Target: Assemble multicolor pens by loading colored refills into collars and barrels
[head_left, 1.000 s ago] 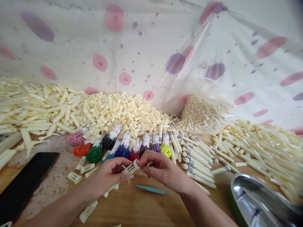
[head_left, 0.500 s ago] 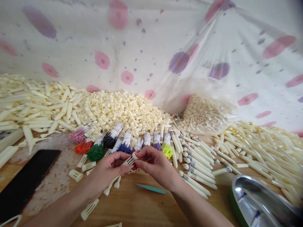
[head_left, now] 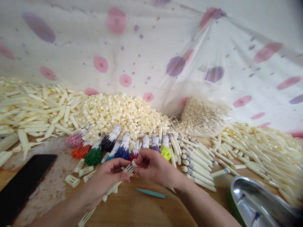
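Near the middle of the table, my left hand is closed around a cream slotted pen sleeve, with dark and coloured strips showing in its slots. The sleeve is tilted, its round end up and to the right. My right hand has curled fingers and a thumb close together at that end; what they pinch is hidden. Just beyond the hands lie bundles of pen refills with coloured ends, among them a blue bundle, a dark red bundle and a yellow-green bundle. Several loose slotted sleeves lie to the left.
Teal tweezers-like strip lies in front. Rows of pens are at right, beside a metal tray. A phone lies left. Behind are heaps of sleeves, barrels and a plastic bag of small parts.
The view has shifted slightly. My right fingers have curled in more at the sleeve's round end. My left hand still holds the sleeve.
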`<control>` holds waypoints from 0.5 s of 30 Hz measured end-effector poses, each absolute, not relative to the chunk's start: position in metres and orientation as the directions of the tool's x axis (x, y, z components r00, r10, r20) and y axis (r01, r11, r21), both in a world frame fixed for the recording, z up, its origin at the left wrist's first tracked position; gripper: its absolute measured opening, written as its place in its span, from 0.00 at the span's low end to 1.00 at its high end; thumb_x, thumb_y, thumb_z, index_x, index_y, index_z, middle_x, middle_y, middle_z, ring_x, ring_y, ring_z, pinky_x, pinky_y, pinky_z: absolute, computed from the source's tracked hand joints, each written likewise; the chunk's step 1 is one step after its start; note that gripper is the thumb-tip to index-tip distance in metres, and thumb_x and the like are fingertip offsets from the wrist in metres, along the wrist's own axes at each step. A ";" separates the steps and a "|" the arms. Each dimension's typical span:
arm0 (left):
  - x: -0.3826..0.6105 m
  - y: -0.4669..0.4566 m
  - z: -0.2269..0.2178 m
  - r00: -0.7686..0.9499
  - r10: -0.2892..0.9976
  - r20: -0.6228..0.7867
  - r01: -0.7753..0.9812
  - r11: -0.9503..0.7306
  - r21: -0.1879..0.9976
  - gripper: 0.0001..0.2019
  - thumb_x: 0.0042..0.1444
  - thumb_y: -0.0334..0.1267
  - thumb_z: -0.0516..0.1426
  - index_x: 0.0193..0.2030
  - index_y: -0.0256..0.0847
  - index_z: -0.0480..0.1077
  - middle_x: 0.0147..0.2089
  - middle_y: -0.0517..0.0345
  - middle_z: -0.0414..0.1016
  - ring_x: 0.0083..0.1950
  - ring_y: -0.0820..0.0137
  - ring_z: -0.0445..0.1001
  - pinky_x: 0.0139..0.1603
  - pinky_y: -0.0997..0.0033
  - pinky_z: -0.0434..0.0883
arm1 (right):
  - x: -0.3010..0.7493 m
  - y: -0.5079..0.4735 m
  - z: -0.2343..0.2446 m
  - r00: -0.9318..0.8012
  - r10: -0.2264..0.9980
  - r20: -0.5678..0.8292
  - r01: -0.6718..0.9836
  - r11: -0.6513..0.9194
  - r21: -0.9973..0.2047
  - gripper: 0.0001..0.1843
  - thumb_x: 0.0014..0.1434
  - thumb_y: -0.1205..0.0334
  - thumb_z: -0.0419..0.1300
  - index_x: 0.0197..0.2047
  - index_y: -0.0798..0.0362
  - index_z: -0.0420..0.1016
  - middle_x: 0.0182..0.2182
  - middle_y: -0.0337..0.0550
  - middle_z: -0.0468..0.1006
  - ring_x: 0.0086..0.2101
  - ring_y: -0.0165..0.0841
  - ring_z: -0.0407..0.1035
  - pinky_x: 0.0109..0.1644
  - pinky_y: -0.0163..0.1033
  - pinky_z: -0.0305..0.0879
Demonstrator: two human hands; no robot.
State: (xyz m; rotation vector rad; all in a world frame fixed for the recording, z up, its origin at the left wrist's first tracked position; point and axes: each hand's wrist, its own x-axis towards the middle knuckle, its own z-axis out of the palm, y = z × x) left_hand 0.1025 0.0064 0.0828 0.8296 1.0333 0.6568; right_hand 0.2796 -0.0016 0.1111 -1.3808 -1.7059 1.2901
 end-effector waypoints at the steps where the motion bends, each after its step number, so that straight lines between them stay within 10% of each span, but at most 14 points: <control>1: 0.103 0.006 0.083 0.378 0.799 -0.468 -0.080 0.532 0.843 0.14 0.36 0.37 0.69 0.33 0.41 0.76 0.22 0.65 0.76 0.25 0.73 0.70 0.25 0.76 0.64 | 0.281 -0.001 0.115 -0.301 0.946 -0.122 0.432 0.022 -0.901 0.06 0.45 0.72 0.59 0.26 0.54 0.65 0.21 0.31 0.63 0.22 0.23 0.56 0.25 0.29 0.52; 10: 0.105 0.010 0.081 0.307 0.897 -0.319 -0.063 0.353 0.933 0.13 0.33 0.35 0.69 0.29 0.40 0.75 0.26 0.62 0.77 0.31 0.68 0.72 0.34 0.71 0.68 | 0.272 -0.004 0.114 -0.257 0.955 0.147 0.645 0.282 -0.710 0.11 0.42 0.79 0.58 0.23 0.54 0.64 0.24 0.34 0.63 0.25 0.25 0.59 0.28 0.30 0.54; 15: 0.101 0.016 0.075 0.277 0.934 -0.226 -0.102 0.262 0.960 0.12 0.35 0.31 0.68 0.27 0.41 0.70 0.28 0.64 0.72 0.33 0.69 0.71 0.36 0.72 0.68 | 0.275 -0.011 0.119 -0.238 0.947 0.214 0.476 0.306 -0.825 0.08 0.48 0.77 0.57 0.26 0.54 0.67 0.27 0.36 0.66 0.26 0.25 0.63 0.29 0.30 0.59</control>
